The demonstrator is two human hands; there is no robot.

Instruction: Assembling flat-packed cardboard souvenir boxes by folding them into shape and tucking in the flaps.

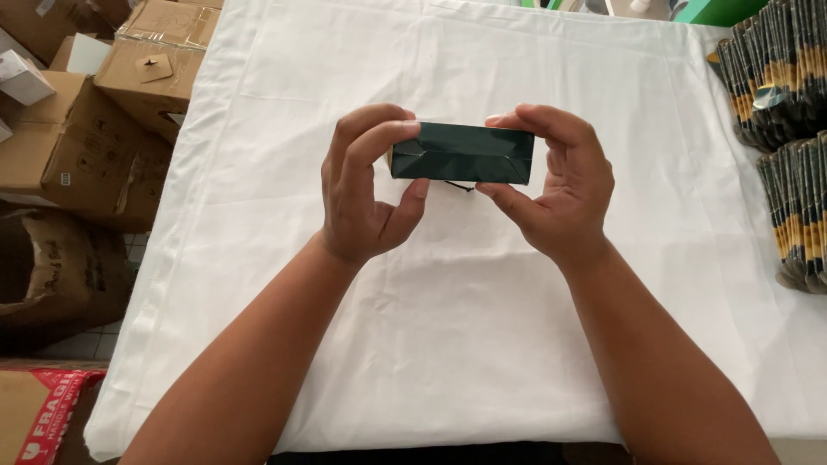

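Observation:
A small dark green paper bag point(462, 153), seen from its folded bottom, is held above the white cloth point(448, 344) near the table's middle. My left hand point(366, 185) pinches its left end between fingers and thumb. My right hand point(556, 185) grips its right end the same way. A thin black cord point(461, 186) hangs just under the bag.
Stacks of flat dark green and gold bags point(788, 129) lie along the right edge of the table. Brown cardboard boxes point(103, 112) crowd the floor to the left. A red and white box point(43, 413) sits at the lower left. A green object point(715, 10) stands at the far right corner.

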